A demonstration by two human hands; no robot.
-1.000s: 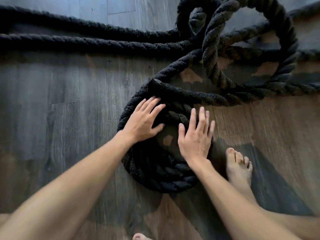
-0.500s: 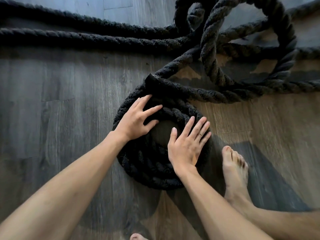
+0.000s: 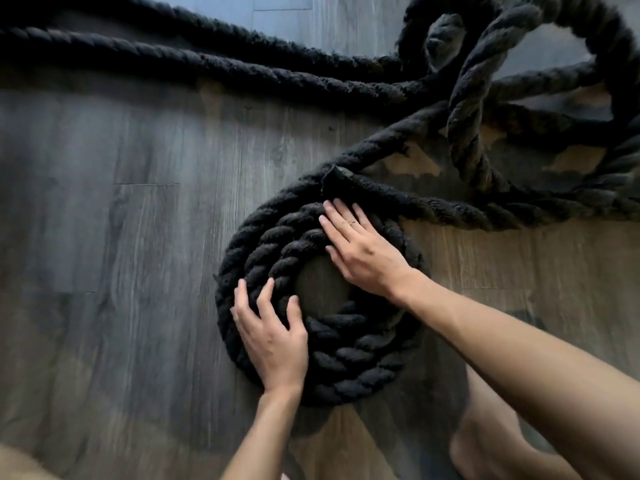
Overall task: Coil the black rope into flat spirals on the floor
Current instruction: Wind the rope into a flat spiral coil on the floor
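1. A grey-brown wood-plank floor fills the view, darker at the left and warmer brown toward the right edge.
2. The black rope, thick and twisted, lies on the floor: two long runs cross near the far edge from the left, and loose loops pile up in the far right corner.
3. Near the middle, part of it is wound into a flat spiral coil of about three turns around a bare patch of floor (the rope's taped end sits at the coil's far side).
4. The left hand rests on the coil's near-left turns, fingers spread and slightly bent, gripping nothing.
5. The right hand lies flat on the coil's far-right turns, fingers straight and pressing down (a ring shows on one finger).
6. A bare leg sits at the near right edge.
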